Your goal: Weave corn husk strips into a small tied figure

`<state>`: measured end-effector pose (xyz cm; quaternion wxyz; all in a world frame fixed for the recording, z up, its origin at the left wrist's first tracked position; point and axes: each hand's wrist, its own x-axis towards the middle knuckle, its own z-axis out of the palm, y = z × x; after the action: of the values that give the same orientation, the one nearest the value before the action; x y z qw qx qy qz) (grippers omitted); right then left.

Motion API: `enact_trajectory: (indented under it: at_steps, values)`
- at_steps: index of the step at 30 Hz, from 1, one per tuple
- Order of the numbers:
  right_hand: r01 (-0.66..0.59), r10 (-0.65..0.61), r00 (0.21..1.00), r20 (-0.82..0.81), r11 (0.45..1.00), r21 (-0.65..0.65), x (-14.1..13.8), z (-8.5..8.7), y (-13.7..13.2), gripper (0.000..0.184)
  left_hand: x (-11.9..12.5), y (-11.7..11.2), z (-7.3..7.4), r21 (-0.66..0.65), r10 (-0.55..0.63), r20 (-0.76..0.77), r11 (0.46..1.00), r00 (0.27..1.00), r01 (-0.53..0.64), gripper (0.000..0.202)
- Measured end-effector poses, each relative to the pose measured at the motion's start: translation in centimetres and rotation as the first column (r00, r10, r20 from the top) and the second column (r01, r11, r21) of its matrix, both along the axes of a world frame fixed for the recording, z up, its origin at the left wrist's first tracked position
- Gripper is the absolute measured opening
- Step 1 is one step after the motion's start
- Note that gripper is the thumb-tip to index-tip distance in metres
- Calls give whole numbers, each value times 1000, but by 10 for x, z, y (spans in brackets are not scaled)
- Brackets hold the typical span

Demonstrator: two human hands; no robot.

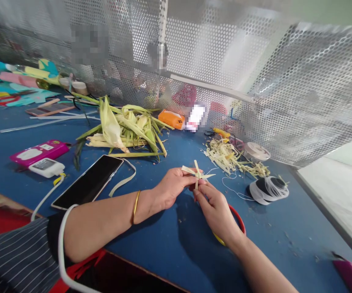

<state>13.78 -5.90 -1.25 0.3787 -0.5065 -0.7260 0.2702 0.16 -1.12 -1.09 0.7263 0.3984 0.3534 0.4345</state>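
Observation:
Between my two hands is a small cross-shaped piece of folded pale corn husk strips (pixel 198 175), its ends sticking out on several sides. My left hand (pixel 172 185), with a gold bangle at the wrist, pinches it from the left. From the right, my right hand (pixel 214 203) grips it with thumb and fingers. Under my right hand, partly hidden, shows a red and yellow ring-shaped handle (pixel 238 217). A spool of white thread (pixel 268 190) lies to the right, its loose thread trailing toward my hands. Torn husk scraps (pixel 224 154) are heaped beyond my right hand.
Whole corn husks (pixel 111 126) are piled at the back left. A black-screened phone (pixel 87 183) lies near my left forearm, beside a white device (pixel 46 166) on a cable and a magenta packet (pixel 42 152). An orange packet (pixel 171 119) stands by the perforated metal screen (pixel 206 49).

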Motion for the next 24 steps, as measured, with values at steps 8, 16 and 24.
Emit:
enact_trajectory:
  at_steps: [8, 16, 24]
  values:
    - [103, -154, 961, 230, 971, 217, 12, 1, 0, 29, -7, 4, 12, -99, -24, 6, 995, 1000, 25, 15]
    - [-125, -373, 684, 627, 787, 604, 24, 6, 9, 13, -13, 4, 18, -97, -132, -111, 988, 985, 121, 20]
    - [-154, -385, 661, 644, 771, 618, 16, -2, 5, 26, -7, 0, 3, -22, -181, -202, 983, 963, 180, 27]
